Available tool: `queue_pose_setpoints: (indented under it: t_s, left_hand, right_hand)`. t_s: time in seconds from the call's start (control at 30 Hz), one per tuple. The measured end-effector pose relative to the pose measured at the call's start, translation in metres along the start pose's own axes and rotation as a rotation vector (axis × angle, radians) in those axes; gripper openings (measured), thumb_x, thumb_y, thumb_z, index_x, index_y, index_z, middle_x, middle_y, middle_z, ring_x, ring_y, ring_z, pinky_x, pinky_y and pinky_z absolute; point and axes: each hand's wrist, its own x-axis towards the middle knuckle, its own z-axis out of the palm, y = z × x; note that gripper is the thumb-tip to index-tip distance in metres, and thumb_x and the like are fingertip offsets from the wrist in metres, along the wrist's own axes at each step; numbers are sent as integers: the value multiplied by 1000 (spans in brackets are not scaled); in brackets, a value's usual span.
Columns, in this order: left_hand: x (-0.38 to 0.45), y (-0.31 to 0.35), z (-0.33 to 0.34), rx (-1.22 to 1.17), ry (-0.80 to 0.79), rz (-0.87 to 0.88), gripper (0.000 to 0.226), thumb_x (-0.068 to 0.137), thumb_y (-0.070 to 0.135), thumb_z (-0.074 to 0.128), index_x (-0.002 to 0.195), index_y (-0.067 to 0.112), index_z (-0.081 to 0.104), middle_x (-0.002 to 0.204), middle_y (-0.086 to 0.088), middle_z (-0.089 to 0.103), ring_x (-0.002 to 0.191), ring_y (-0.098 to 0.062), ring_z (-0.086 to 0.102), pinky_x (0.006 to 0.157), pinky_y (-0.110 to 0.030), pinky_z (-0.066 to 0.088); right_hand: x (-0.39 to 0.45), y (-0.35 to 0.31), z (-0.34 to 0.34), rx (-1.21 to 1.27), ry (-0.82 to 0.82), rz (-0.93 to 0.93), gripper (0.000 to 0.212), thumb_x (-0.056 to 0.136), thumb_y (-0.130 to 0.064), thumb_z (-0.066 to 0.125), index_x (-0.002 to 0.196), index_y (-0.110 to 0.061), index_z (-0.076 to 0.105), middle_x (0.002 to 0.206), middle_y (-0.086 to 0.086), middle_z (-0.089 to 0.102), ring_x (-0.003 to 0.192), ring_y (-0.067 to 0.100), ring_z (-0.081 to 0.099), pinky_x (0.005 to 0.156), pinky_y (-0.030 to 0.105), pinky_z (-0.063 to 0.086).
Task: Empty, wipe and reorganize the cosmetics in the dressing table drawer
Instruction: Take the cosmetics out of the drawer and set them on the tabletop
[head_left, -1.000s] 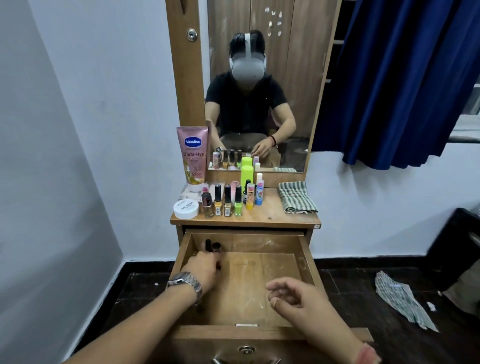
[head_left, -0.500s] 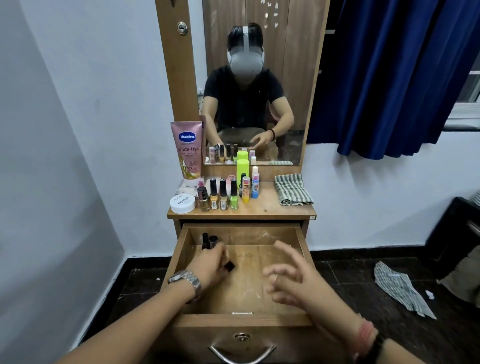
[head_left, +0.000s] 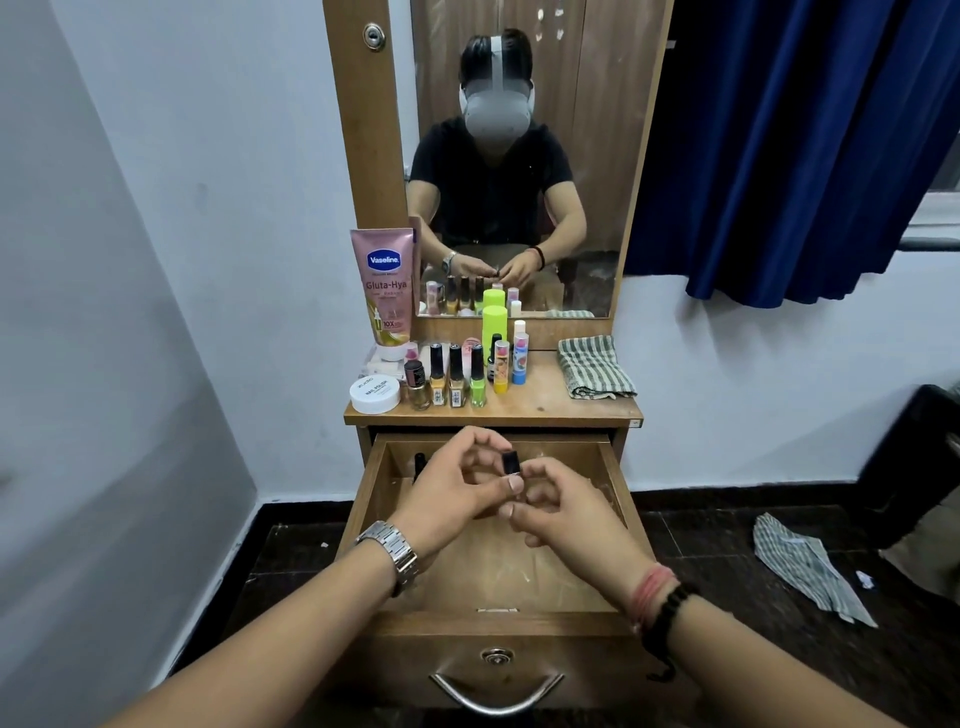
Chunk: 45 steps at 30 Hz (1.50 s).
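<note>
A: Holding a small black item (head_left: 510, 462) up over the drawer (head_left: 371, 499) now, both hands at it. A moment ago the left hand (head_left: 452, 491) was down at the back-left corner and the right hand (head_left: 563, 512) hung loose with nothing in it.

B: How do the hands sit on it?

A: The left hand has its fingers curled and its thumb against the item's lower part. The right hand's fingers are curled too, meeting it from the other side. Which hand bears the weight I cannot tell.

B: So what does the lift mean for the job?

A: My guess is one more cosmetic is coming out, so the emptying is nearly done. One dark bottle (head_left: 418, 464) stands at the back-left, half behind the left hand. The wiping cloth (head_left: 596, 368) lies folded on the desk (head_left: 550, 400), right of the nail polishes (head_left: 456, 376).

B: What can't you make out?

A: What the black item is: a cap, a lipstick, a small bottle. Only its top shows above the fingers. Whether it is being opened or merely passed across is unclear. The hands cover the drawer's middle, and any second bottle behind the left hand is hidden. The mirror (head_left: 519, 156) shows the hands too small to help.
</note>
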Motion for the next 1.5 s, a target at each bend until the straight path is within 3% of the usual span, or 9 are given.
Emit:
queue_pose_setpoints:
  t_s: [0.17,0.37,0.6,0.7,0.8,0.9,1.03,1.2,1.5]
  left_hand:
    - [1,2,-2,40,-8,63,26,81,6,70,103,14,58,90,-7,64,77,-18,62,77,-31,53]
    - [5,-4,-7,94,35,58,18,85,10,66,100,16,59,98,-12,66,82,-16,60,73,-25,51]
    - [7,-11,-7,-106,89,-111,23,88,12,62,107,3,56,79,1,59,76,-9,61,64,-20,51]
    - [7,-17,-8,13,61,-159,22,87,13,63,107,9,56,85,1,61,77,-12,60,69,-28,50]
    - [12,-28,-24,265,88,-177,15,86,16,65,100,16,58,87,3,65,79,-11,61,78,-29,51]
    - [22,-38,-45,682,99,-95,9,85,17,64,87,24,58,89,8,67,83,-6,60,75,-15,47]
    - [37,-47,-59,1051,165,-96,19,83,21,65,99,23,56,103,5,63,96,-13,58,79,-26,47]
    - [51,-57,-63,1157,168,-100,37,84,16,62,117,15,47,117,-6,54,107,-24,56,85,-32,47]
    - [60,-69,-66,1238,134,-101,27,84,11,58,110,14,48,112,-7,53,97,-31,60,80,-39,51]
  right_hand:
    - [8,2,-3,-50,49,-81,13,82,-15,72,91,-20,64,82,1,71,74,9,65,68,27,55]
    - [27,-3,-20,-204,22,-149,16,76,-19,80,88,-20,69,83,-2,72,78,7,67,76,25,56]
    - [36,3,-18,415,-52,-12,22,83,-7,71,104,1,68,92,6,74,78,6,64,70,20,52]
    - [50,-4,-26,361,29,-30,16,82,-11,72,98,-7,71,97,9,75,85,15,66,79,30,55]
    - [76,-20,-39,98,208,-128,14,81,-13,75,93,-18,71,89,-1,74,81,6,68,67,14,53]
    - [104,-30,-41,-157,317,-208,28,80,-12,75,101,-25,60,85,-6,67,74,3,64,56,7,47]
    - [134,-33,-26,-348,324,-260,37,79,-12,77,105,-21,52,79,-4,63,73,7,61,70,23,54]
    - [150,-22,-7,-392,290,-252,38,77,-4,74,101,-20,49,72,-2,63,71,9,63,76,34,56]
    - [151,-7,1,-305,347,-217,39,74,-3,76,97,-18,49,75,-1,65,73,6,63,68,18,48]
